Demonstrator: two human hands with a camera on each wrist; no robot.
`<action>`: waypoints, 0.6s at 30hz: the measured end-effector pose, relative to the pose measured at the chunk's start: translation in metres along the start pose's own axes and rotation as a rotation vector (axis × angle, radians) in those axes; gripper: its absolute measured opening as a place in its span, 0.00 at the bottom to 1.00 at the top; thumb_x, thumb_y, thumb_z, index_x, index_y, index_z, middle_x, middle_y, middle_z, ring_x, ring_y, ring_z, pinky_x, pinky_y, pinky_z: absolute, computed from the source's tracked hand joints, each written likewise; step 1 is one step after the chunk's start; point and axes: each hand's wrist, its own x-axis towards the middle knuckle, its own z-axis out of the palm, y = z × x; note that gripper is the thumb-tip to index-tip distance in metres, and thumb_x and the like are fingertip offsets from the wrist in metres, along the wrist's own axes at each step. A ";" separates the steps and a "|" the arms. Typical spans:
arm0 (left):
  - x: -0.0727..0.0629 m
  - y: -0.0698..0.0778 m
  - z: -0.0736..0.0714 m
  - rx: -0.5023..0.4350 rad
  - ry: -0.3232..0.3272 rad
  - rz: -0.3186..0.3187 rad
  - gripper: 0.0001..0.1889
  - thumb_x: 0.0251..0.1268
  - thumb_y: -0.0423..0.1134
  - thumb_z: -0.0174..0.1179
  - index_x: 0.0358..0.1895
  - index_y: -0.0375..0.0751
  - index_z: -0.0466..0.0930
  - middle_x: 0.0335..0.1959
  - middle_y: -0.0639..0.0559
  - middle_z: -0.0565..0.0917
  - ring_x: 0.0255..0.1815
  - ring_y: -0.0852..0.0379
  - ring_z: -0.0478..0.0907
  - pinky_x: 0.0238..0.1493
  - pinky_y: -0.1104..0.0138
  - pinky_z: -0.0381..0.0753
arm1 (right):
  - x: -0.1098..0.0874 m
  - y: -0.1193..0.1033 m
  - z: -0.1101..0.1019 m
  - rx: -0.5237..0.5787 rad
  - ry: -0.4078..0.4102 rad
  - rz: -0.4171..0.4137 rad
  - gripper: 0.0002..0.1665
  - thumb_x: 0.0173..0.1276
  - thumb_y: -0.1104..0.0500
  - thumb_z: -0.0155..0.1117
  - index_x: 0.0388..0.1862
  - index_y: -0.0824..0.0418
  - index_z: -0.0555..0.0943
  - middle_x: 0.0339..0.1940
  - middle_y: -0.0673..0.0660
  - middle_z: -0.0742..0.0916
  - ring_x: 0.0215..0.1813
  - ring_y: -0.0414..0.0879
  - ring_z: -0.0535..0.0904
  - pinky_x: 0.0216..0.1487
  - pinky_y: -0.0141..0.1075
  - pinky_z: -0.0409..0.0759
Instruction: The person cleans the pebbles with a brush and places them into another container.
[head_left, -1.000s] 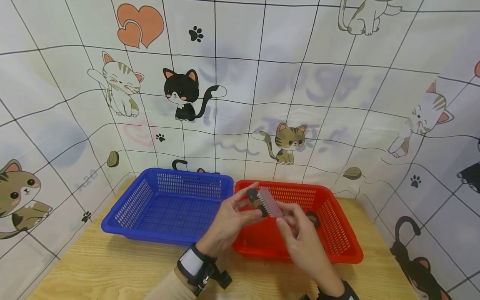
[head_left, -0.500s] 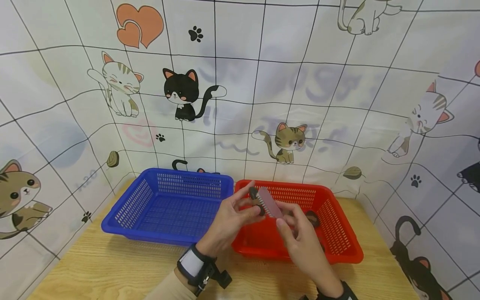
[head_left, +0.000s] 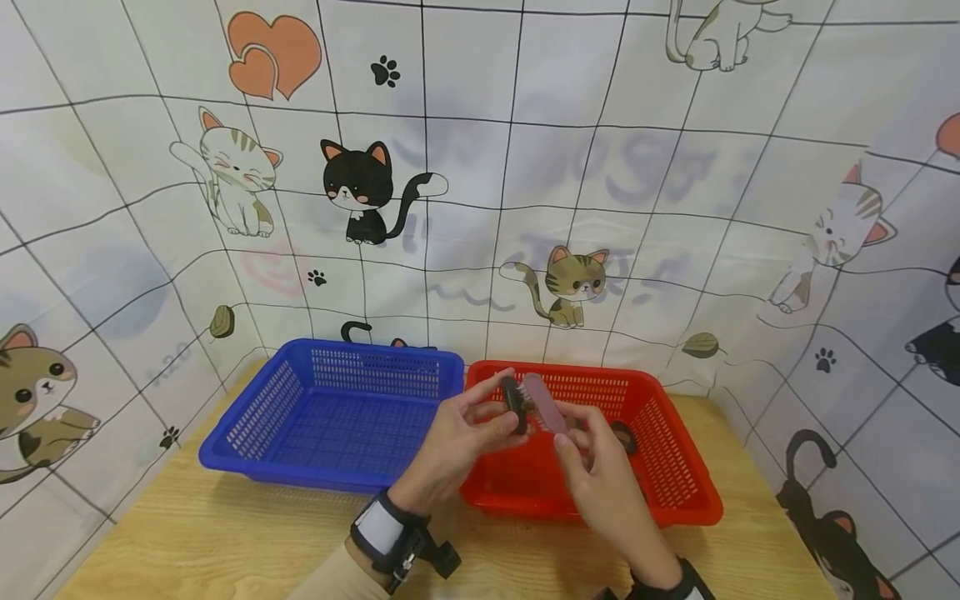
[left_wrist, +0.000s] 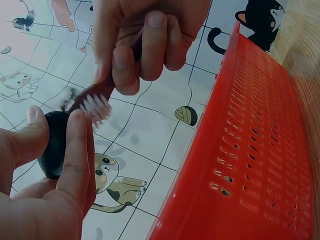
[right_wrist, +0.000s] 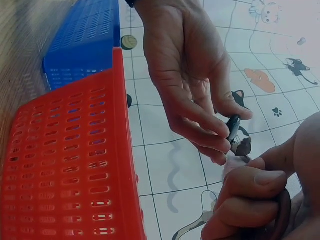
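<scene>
My left hand (head_left: pixel 465 433) holds a small mushroom (head_left: pixel 513 405) between thumb and fingers, above the left side of the red basket. In the left wrist view its smooth, dark cap (left_wrist: pixel 54 145) faces the palm side. A brown stem (right_wrist: pixel 243 147) sticks out toward the right hand in the right wrist view. My right hand (head_left: pixel 603 475) grips a brush (head_left: pixel 545 403) with a pink back and white bristles. The bristles (left_wrist: pixel 95 107) are right at the mushroom's stem side and look blurred. Fingers hide most of the brush's handle.
Beneath the hands stands the red perforated basket (head_left: pixel 697 496), with dark round pieces (head_left: pixel 624 437) at its right. A blue basket (head_left: pixel 322 475) sits beside it on the wooden table (head_left: pixel 247 533). Cat-patterned sheeting (head_left: pixel 465 167) rises behind. Strapped wrist mounts (head_left: pixel 390 537) are on both wrists.
The left fingers have turned the mushroom, so its dark cap now shows edge-on. The brush stays close to it, a little more upright. The head view has shifted slightly.
</scene>
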 end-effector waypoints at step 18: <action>0.000 -0.005 0.001 -0.076 -0.055 -0.107 0.38 0.85 0.37 0.72 0.92 0.56 0.71 0.71 0.35 0.91 0.64 0.40 0.97 0.64 0.60 0.97 | 0.000 0.000 0.002 0.004 0.039 0.001 0.28 0.92 0.60 0.65 0.84 0.57 0.72 0.42 0.60 0.91 0.22 0.37 0.69 0.22 0.32 0.70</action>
